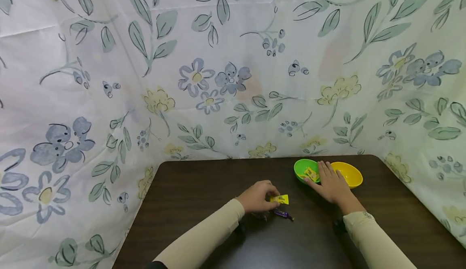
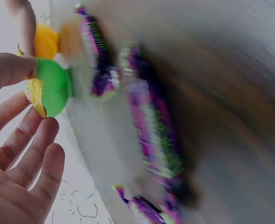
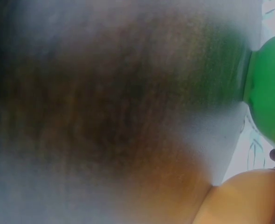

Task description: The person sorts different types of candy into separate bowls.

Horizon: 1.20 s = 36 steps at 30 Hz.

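Note:
My left hand (image 1: 258,197) pinches a yellow-wrapped candy (image 1: 281,199) between thumb and fingers, just above the table. Below it lie purple-wrapped candies; one purple candy (image 1: 283,213) shows in the head view. The left wrist view has a larger purple candy (image 2: 151,121) and two others at its sides. Several yellow candies (image 1: 311,174) sit in a green bowl (image 1: 300,167). Beside that bowl stands a yellow bowl (image 1: 352,174). My right hand (image 1: 331,186), fingers straight, lies across the near sides of both bowls; whether it presses on them I cannot tell.
The dark wooden table (image 1: 204,188) reaches back to a floral cloth (image 1: 233,79) that hangs behind it and along both sides. Both bowls stand near the table's far right edge.

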Available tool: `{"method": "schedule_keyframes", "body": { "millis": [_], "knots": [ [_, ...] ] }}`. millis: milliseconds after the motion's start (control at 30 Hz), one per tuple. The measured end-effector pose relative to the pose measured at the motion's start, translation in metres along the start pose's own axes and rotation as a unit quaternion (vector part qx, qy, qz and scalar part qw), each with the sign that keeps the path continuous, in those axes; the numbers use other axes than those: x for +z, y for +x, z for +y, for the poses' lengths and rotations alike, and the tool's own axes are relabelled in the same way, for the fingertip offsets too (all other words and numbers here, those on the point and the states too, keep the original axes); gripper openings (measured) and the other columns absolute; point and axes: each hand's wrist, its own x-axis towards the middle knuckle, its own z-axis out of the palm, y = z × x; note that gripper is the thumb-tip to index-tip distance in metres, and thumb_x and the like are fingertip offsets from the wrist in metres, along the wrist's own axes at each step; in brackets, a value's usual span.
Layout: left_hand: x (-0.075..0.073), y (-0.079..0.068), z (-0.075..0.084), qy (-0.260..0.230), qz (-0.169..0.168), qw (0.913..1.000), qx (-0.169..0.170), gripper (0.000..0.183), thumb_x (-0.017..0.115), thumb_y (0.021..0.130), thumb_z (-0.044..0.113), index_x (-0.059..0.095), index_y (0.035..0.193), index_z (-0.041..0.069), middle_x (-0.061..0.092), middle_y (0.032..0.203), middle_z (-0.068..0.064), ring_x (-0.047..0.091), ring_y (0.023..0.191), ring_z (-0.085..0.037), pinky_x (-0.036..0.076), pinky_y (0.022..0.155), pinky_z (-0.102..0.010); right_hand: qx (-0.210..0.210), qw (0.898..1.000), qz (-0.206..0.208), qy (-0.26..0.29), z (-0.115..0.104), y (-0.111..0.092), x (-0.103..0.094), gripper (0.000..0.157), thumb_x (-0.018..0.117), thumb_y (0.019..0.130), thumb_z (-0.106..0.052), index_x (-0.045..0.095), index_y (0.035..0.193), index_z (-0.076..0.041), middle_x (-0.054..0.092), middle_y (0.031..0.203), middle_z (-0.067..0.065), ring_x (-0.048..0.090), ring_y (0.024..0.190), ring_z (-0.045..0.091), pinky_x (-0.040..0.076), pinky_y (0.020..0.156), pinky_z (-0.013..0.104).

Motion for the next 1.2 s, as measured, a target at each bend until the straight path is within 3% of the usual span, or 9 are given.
{"method": "schedule_keyframes", "body": {
  "millis": [233,400,667,900,1200],
  "knots": [
    [-0.002,0.021,0.004,0.007,0.034,0.9992,-0.016,0.025,0.076,0.099,0.027,0.080,0.118,0.011,0.070,0.108,0.000,0.067,0.097,-0.009,0.053,0.087,-0.017,0.003,1.000,-0.005,0.008,-0.002,-0.002,-0.002,0.110,0.038,0.102,-0.077,0.019,0.164,0.012,0.019,0.170,0.037,0.017,0.158,0.056,0.013,0.123,0.076],
    [0.000,0.035,0.005,0.014,0.050,0.9971,-0.055,0.024,0.075,0.100,0.029,0.079,0.117,0.014,0.070,0.109,-0.002,0.068,0.097,-0.015,0.053,0.082,-0.019,0.008,1.000,-0.006,0.006,-0.004,-0.004,-0.002,0.110,0.038,0.102,-0.078,0.020,0.164,0.011,0.020,0.170,0.036,0.018,0.158,0.055,0.014,0.124,0.075],
    [-0.003,0.063,0.006,-0.037,0.066,0.9946,-0.071,0.024,0.075,0.099,0.026,0.078,0.117,0.010,0.072,0.111,-0.007,0.069,0.100,-0.025,0.052,0.080,-0.020,0.010,1.000,-0.004,0.011,-0.006,-0.003,-0.005,0.110,0.038,0.102,-0.077,0.019,0.164,0.011,0.020,0.170,0.036,0.017,0.158,0.055,0.012,0.124,0.075],
    [-0.004,0.085,0.011,-0.006,0.075,0.9943,-0.076,0.021,0.074,0.100,0.026,0.079,0.114,0.012,0.072,0.108,-0.004,0.063,0.090,-0.011,0.051,0.079,-0.020,0.010,1.000,-0.004,0.006,-0.007,0.000,-0.006,0.111,0.035,0.102,-0.079,0.019,0.165,0.010,0.019,0.171,0.035,0.016,0.159,0.054,0.011,0.126,0.073],
    [0.014,0.110,0.013,-0.041,0.090,0.9877,-0.121,0.024,0.073,0.100,0.028,0.078,0.116,0.011,0.074,0.113,-0.002,0.068,0.098,-0.013,0.056,0.087,-0.025,0.011,1.000,-0.014,0.007,-0.002,-0.001,-0.006,0.111,0.033,0.102,-0.079,0.017,0.165,0.011,0.017,0.171,0.035,0.015,0.159,0.054,0.010,0.125,0.074]
  ]
}}
